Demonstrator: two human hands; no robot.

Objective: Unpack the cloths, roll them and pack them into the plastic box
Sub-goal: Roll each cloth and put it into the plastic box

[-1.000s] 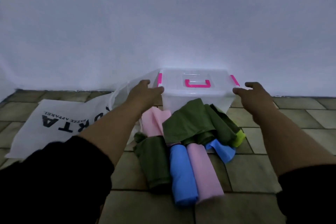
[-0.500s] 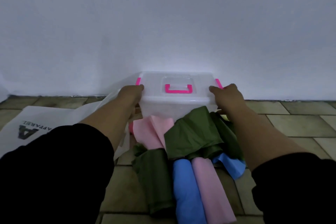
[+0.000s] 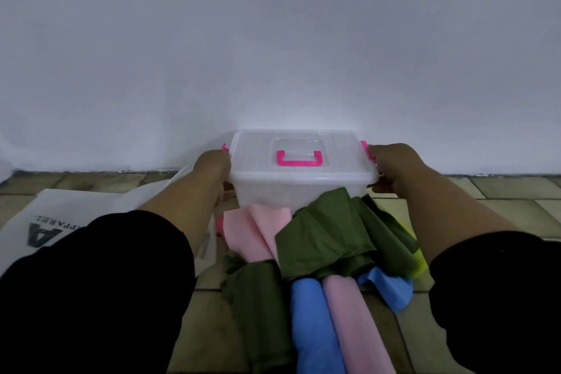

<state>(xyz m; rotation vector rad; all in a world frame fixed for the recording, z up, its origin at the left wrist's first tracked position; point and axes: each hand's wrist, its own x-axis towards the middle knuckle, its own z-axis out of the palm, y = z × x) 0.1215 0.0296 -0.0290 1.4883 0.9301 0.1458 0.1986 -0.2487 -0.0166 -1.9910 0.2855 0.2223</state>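
Head view: left hand [image 3: 212, 170] and right hand [image 3: 394, 170] each grasp one short end of the box [image 3: 297, 191], fingers curled under the lid [image 3: 334, 149] rim, just below the pink clips [image 3: 365, 149].

Box: at the foot of the wall, behind the cloths. Lid on, pink handle [image 3: 299, 158] folded flat. Looks empty through the clear wall. Cannot tell whether it is lifted off the floor [image 3: 501, 197].

Handling (judgement): thin rigid plastic, light while empty, smooth and a bit slippery. The end grip under the rim is sound; the top handle would also serve. The clips must open before packing.

Cloths: green roll [image 3: 258, 307], blue roll [image 3: 312, 328] and pink roll [image 3: 352, 322] lie side by side nearest the person. Loose green cloth [image 3: 334, 237] and pink cloth [image 3: 258, 228] touch the box front. Soft, limp, light; rolls likely loosen unless gripped round the middle.

Writing: white bag [image 3: 76, 215] to the left, print upside down from here: a large "A" and small "PPAREL", the rest hidden by the sleeve. No label legible on the box.
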